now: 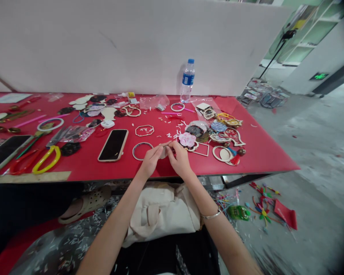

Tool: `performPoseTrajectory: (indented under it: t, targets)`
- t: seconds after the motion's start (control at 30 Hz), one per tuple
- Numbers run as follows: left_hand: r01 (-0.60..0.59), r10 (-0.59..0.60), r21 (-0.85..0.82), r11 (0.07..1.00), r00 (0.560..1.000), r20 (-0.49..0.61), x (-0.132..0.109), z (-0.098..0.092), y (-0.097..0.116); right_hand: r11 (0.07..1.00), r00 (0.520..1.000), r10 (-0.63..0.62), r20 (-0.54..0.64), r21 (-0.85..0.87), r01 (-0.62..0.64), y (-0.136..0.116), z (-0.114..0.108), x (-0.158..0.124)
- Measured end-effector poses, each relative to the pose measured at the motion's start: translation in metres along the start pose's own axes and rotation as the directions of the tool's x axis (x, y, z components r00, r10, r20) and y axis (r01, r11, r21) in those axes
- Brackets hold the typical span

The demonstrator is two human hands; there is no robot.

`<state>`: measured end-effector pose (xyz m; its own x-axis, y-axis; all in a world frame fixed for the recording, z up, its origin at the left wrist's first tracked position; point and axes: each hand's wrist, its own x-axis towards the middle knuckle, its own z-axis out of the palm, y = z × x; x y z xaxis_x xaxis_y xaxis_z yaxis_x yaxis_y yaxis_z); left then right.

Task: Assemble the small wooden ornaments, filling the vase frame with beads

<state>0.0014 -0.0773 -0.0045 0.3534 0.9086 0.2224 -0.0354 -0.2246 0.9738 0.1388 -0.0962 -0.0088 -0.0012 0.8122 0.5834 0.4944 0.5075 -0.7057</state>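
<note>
Left hand [150,161] and right hand [181,158] pinch a small pale piece [163,152] between them, long axis unclear, above the red counter [263,160], with a pink flower cutout [187,139] just past the right hand at 1 o'clock.

- Bright, even, diffuse light covers the red table [260,162] around the left hand [150,162] and right hand [181,158]
- A faint, soft shadow falls from the water bottle [187,81] onto the white wall [103,46] far ahead
- The concrete floor [269,256] blurs below and right of the hands
- Edges bow outward; the far-right corners darken
</note>
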Motion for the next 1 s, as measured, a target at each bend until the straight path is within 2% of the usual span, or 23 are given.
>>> performPoseTrajectory:
  t: [0.2,0.4,0.5,0.67,1.0]
  targets:
    - [0.008,-0.008,0.008,1.000,1.000,-0.004,0.0000,-0.0010,0.0004,0.999,1.000,-0.005,-0.001,-0.039,0.005,0.0011,0.0004,-0.0005]
    - [0.013,-0.014,0.017,1.000,1.000,0.003,-0.0004,0.0002,0.0031,0.956,0.996,-0.083,0.023,-0.281,0.086,0.0006,0.0024,-0.0017]
    - [0.014,-0.014,0.008,1.000,1.000,0.003,-0.0003,0.0003,0.0027,0.930,0.993,-0.114,0.039,-0.347,0.120,0.0009,0.0030,-0.0021]
    - [0.001,0.000,0.032,0.999,1.000,-0.009,-0.0005,-0.0010,0.0010,0.911,0.988,-0.133,0.077,-0.382,0.152,0.0019,0.0029,-0.0022]
    - [-0.018,0.020,0.108,0.994,1.000,-0.017,-0.0001,-0.0032,-0.0011,0.895,0.987,-0.150,0.061,-0.417,0.162,0.0042,0.0045,-0.0014]
